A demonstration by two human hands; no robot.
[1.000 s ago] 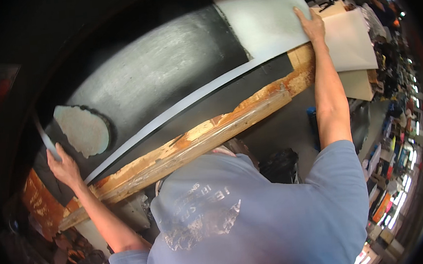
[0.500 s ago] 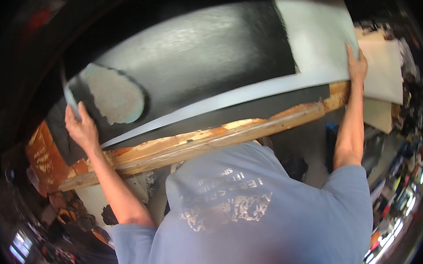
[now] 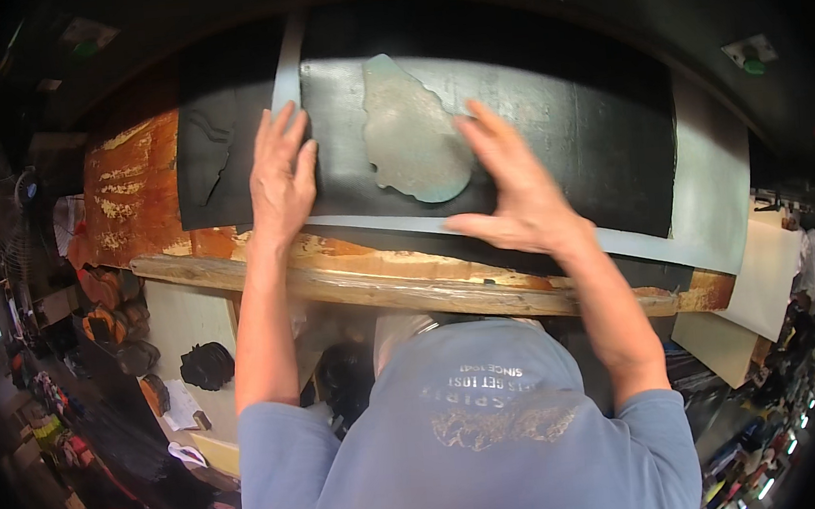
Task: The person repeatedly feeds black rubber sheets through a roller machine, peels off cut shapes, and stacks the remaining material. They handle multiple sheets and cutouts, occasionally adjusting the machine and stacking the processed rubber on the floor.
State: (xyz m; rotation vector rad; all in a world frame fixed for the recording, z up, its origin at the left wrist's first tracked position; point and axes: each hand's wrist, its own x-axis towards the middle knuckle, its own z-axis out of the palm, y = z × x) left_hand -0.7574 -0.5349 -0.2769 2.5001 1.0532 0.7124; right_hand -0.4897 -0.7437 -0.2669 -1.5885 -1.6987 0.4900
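Note:
A glossy black sheet (image 3: 571, 136) lies over a larger pale grey sheet (image 3: 707, 173). The pale one shows as strips along the left and near edges and as a broad band at the right. My left hand (image 3: 282, 178) rests open at the left edge of the black sheet, fingertips on the pale strip. Above the black sheet, slightly blurred, my right hand (image 3: 522, 188) is open, thumb apart from the fingers. It is just right of a flat grey-green piece (image 3: 408, 135) with a wavy outline; whether they touch, I cannot tell.
Under the sheets is a dark mat (image 3: 214, 164) on a worn wooden bench (image 3: 130, 190), whose near edge is a rough beam (image 3: 382, 290). Pale boards (image 3: 763, 274) stand at the right. A fan (image 3: 17, 223) and a dark lumpy object (image 3: 208, 366) are at the left.
Both hands have left the pale sheet's outer edges; the right has come inward to the grey-green piece. The sheets now lie flatter, and the whole view has swung left.

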